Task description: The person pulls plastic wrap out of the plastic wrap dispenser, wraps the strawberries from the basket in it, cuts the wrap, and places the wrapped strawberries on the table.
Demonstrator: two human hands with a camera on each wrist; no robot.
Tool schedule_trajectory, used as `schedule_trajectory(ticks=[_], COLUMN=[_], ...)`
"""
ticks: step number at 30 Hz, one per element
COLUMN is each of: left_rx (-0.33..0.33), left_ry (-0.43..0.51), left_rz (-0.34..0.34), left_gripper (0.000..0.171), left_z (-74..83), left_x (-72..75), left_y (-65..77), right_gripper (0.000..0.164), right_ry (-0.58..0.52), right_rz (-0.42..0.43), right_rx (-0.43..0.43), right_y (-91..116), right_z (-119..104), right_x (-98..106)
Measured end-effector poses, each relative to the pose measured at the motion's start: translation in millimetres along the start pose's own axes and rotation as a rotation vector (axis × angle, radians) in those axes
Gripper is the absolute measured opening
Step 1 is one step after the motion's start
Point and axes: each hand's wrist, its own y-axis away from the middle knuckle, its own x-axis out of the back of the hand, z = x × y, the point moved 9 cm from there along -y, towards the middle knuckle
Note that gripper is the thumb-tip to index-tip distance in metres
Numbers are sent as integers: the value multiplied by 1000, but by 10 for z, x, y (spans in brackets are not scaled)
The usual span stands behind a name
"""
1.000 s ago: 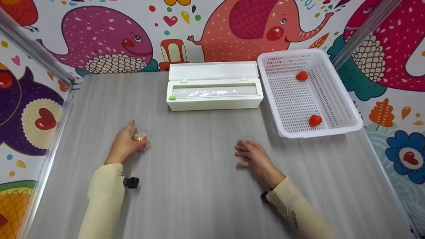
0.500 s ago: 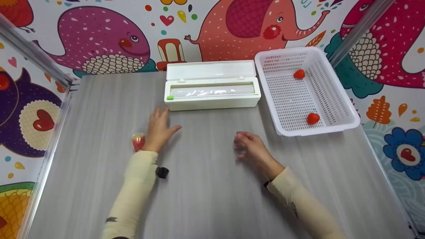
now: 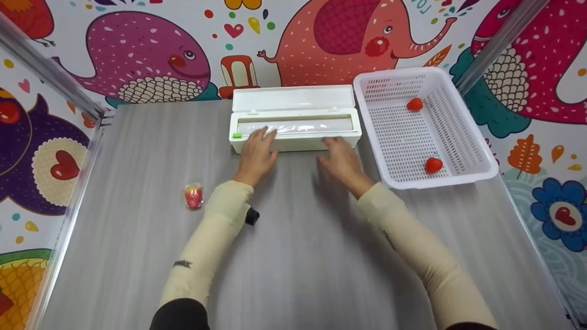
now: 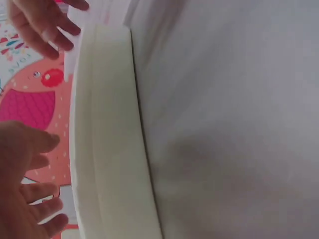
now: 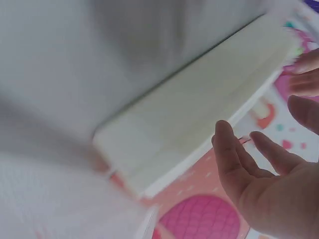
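Note:
A white cling film dispenser box (image 3: 298, 143) stands at the back of the table with its lid raised and a roll of clear film (image 3: 316, 125) inside. My left hand (image 3: 257, 156) is over the box's front left, fingers spread and holding nothing. Toward the front right of the same box, my right hand (image 3: 343, 164) reaches with relaxed fingers, also holding nothing. Both wrist views show the fingers above the box's front wall (image 4: 117, 134). Left of my left forearm lies a strawberry wrapped in clear film (image 3: 193, 196).
Right of the dispenser stands a white perforated plastic basket (image 3: 390, 176) with two strawberries, one strawberry (image 3: 414, 104) at its back and another strawberry (image 3: 433, 165) near its front. A green slider (image 3: 237, 135) sits at the dispenser's left end. Printed walls border the table.
My left hand has released the wrapped strawberry and moved right and forward to the dispenser. My right hand has moved forward to the dispenser's right part. The strawberry stays on the table.

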Motion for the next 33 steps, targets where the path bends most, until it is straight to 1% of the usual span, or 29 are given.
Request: schedule_trajectory(ticks=[2,5,7,10,13,14,16,18,20,25,27,29,31,33], left_rx=[-6,20,55,116,166,175,191,201,212,259,270,274,279,264], left_ry=[-47,-100,-119,-162,-182,-182,-165,-137,-130,-134,-135,-143,-152,-163], left_rz=[28,32,42,61,86,88,89,79,63,42,27,6,-20,-49], left_gripper=[41,36,29,22,19,19,20,19,19,18,17,17,19,23], left_z=[-77,-237,-359,-528,-655,-680,-721,-749,-779,-875,-891,-893,-882,-847], left_x=[51,89,118,164,221,238,270,297,316,390,403,392,365,328], left_y=[-84,-147,-150,-120,-88,-84,-84,-94,-103,-123,-141,-163,-184,-209], right_gripper=[48,48,49,46,44,44,47,50,52,55,54,52,48,40], right_ry=[70,116,135,212,289,309,316,312,313,337,349,365,373,377], right_rz=[13,11,-15,-72,-99,-94,-71,-47,-43,-144,-168,-141,-84,-23], right_rx=[-40,-100,-104,-94,-91,-95,-106,-122,-130,-123,-124,-124,-123,-125], right_y=[-121,-270,-344,-406,-430,-438,-454,-468,-477,-503,-519,-548,-583,-615], right_z=[74,196,249,313,365,378,390,391,378,319,306,295,286,277], right_x=[93,165,158,110,94,103,132,162,174,90,64,80,116,161])
